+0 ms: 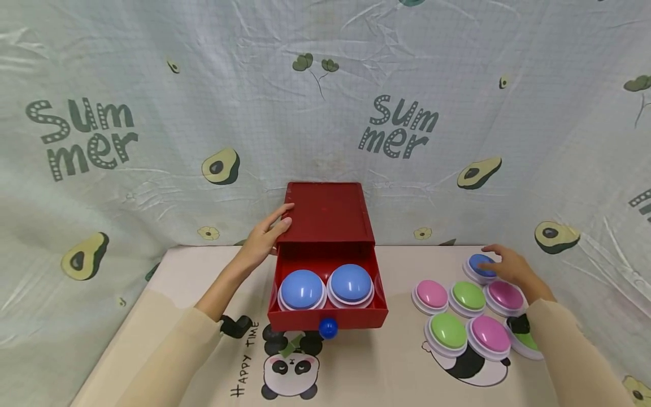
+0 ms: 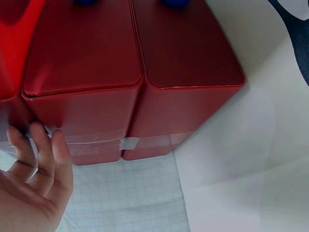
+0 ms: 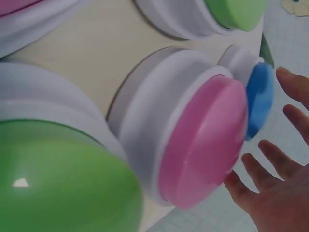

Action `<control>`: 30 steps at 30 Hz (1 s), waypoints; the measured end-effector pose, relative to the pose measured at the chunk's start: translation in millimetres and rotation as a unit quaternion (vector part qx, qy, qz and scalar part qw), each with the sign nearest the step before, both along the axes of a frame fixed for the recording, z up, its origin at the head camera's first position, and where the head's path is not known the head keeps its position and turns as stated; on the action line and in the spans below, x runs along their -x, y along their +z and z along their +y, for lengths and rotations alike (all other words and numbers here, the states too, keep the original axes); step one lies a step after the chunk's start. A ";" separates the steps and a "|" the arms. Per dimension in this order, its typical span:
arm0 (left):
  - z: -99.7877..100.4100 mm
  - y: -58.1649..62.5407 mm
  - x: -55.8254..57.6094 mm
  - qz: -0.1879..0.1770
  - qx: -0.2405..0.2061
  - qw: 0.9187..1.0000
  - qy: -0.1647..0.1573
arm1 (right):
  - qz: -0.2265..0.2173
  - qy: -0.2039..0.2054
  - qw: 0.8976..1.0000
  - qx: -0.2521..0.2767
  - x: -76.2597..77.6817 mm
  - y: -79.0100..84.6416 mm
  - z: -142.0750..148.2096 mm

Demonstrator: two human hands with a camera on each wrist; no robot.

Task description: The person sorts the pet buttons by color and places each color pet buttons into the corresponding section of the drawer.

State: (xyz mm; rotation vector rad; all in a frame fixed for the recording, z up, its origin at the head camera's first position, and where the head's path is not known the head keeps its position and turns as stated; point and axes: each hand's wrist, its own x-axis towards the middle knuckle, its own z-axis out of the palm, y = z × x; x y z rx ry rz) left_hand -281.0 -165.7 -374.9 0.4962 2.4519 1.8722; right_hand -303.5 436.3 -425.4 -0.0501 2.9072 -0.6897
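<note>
A red drawer box (image 1: 328,212) stands against the back cloth. Its top drawer (image 1: 285,321) is pulled out and holds two domed blue push buttons with white bases, a left one (image 1: 302,289) and a right one (image 1: 351,282). My left hand (image 1: 260,243) rests against the box's left side, its fingers extended. Over at the far right, my right hand (image 1: 512,268) reaches to another blue push button (image 1: 482,265), fingers spread around it; whether they touch it I cannot tell. In the right wrist view this blue button (image 3: 260,99) lies beyond a pink one (image 3: 207,145).
Several pink and green buttons sit close together at the right, among them a pink button (image 1: 432,294) and a green button (image 1: 447,330). A blue knob (image 1: 328,328) juts from the drawer front. Lower red drawers (image 2: 82,53) show in the left wrist view, wrapped with transparent tape.
</note>
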 end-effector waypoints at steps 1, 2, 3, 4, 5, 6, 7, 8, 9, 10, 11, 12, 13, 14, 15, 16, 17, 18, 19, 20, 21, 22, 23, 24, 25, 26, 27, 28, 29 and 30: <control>-0.3 0.1 -0.2 0.000 0.000 1.000 0.000 | -0.005 -0.001 1.000 0.001 -0.6 -2.6 0.7; -0.9 0.0 -0.4 0.000 -0.001 1.000 -0.001 | -0.010 -0.001 1.000 0.003 -0.8 -5.2 1.5; -1.2 0.0 -0.7 0.001 0.000 1.000 0.000 | -0.017 -0.003 1.000 0.008 -1.3 -7.3 1.9; -1.7 0.1 -1.0 0.002 0.002 1.000 0.001 | -0.020 -0.004 1.000 0.011 -1.7 -9.5 2.3; -2.1 -0.2 -1.3 0.002 0.002 1.000 0.002 | -0.021 -0.005 1.000 0.013 -2.5 -11.4 2.3; -2.5 -0.4 -1.7 0.003 0.004 1.000 0.002 | -0.022 -0.007 1.000 0.015 -2.7 -13.1 2.2; -2.7 -0.4 -2.3 0.004 0.003 1.000 0.003 | -0.023 -0.007 1.000 0.017 -2.6 -14.5 2.2; -3.0 -0.6 -2.5 0.005 0.003 1.000 0.003 | -0.024 -0.009 0.999 0.020 -3.3 -15.0 1.3; -2.8 -0.4 -2.9 0.006 0.002 1.000 0.003 | -0.024 -0.010 0.999 0.020 -3.7 -15.2 0.4; -2.8 -0.4 -3.0 0.006 0.003 1.000 0.002 | -0.020 -0.009 1.000 0.019 -4.1 -15.4 -0.4; -2.6 -0.5 -3.1 0.005 0.003 1.000 0.002 | -0.018 -0.010 1.000 0.018 -4.3 -15.6 -1.1; -2.6 -0.4 -3.2 0.006 0.003 1.000 0.000 | -0.014 -0.009 1.000 0.015 -4.6 -15.7 -1.8; -2.7 -0.4 -3.4 0.005 0.004 1.000 0.000 | -0.010 -0.008 1.000 0.013 -5.2 -15.3 -2.6; -2.8 -0.6 -3.7 0.004 0.006 1.000 0.000 | -0.005 -0.007 1.000 0.009 -5.8 -15.1 -3.4; -3.0 -0.6 -4.3 0.004 0.007 1.000 0.001 | 0.000 -0.005 1.000 0.005 -6.1 -15.2 -3.9; -3.0 -0.9 -4.0 0.002 0.008 1.000 0.002 | 0.004 -0.003 1.000 0.002 -6.0 -14.4 -4.7; -2.9 -1.0 -4.1 0.000 0.007 1.000 0.003 | 0.006 -0.002 1.000 0.000 -5.7 -13.9 -5.2; -2.9 -1.3 -4.1 -0.001 0.006 1.000 0.004 | 0.007 -0.001 1.000 -0.002 -5.6 -13.6 -5.7; -2.7 -1.4 -4.3 -0.003 0.006 1.000 0.005 | 0.004 -0.002 1.000 -0.002 -5.5 -13.3 -6.1; -2.5 -1.8 -4.1 -0.005 0.005 1.000 0.005 | 0.000 -0.003 1.000 -0.001 -5.5 -13.2 -6.5; -2.4 -2.1 -3.9 -0.006 0.005 1.000 0.003 | -0.003 -0.005 1.000 -0.002 -5.6 -13.3 -6.5; -2.1 -2.3 -3.7 -0.008 0.005 1.000 0.003 | -0.008 -0.007 1.000 -0.001 -5.9 -13.3 -6.6; -2.1 -2.6 -3.2 -0.008 0.008 1.000 0.002 | -0.013 -0.011 1.000 -0.002 -5.8 -13.8 -6.1; -1.8 -2.5 -2.9 -0.008 0.008 1.000 0.001 | -0.017 -0.014 1.000 -0.002 -5.6 -14.2 -5.7; -1.6 -2.4 -2.5 -0.008 0.009 1.000 -0.001 | -0.020 -0.016 1.000 -0.002 -5.2 -14.6 -5.0; -1.6 -2.1 -2.2 -0.008 0.010 1.000 0.000 | -0.019 -0.018 1.000 -0.003 -4.8 -14.9 -4.5; -1.5 -1.8 -2.0 -0.008 0.011 1.000 0.000 | -0.016 -0.019 1.000 -0.005 -4.1 -15.2 -4.1; -1.4 -1.3 -1.9 -0.008 0.011 1.000 0.001 | -0.013 -0.019 1.000 -0.006 -3.4 -15.1 -3.9; -1.4 -0.7 -1.8 -0.009 0.012 1.000 0.002 | -0.009 -0.019 1.000 -0.008 -2.5 -14.9 -3.8; -1.3 -0.2 -1.6 -0.009 0.011 1.000 0.002 | -0.005 -0.019 1.000 -0.009 -1.6 -14.5 -3.9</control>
